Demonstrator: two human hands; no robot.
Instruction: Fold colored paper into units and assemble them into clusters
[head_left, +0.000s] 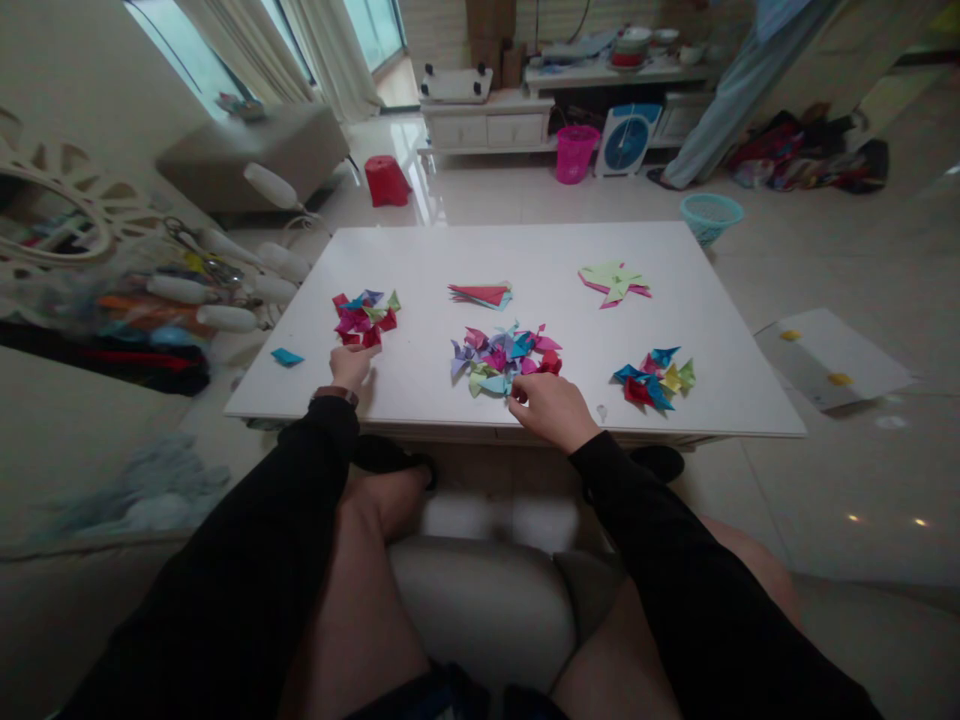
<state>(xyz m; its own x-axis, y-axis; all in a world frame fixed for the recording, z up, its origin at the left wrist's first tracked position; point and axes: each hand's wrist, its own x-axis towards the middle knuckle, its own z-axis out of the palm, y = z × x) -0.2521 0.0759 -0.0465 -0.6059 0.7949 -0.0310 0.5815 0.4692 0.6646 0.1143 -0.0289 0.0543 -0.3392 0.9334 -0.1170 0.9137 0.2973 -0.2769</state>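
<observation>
My left hand is at the near edge of the left pile of folded paper cranes, its fingers closed at a red paper crane. The fingers of my right hand are curled into a pinch at the near side of the middle pile of paper cranes. Beside those fingertips lies a light-blue paper crane; what the pinch holds is hidden. A smaller pile of cranes sits to the right of my right hand.
On the white table are a stack of folded red and blue paper, a green and pink stack and a blue folded piece. Beyond stand a turquoise basket, a pink bin, a red stool and a person's leg.
</observation>
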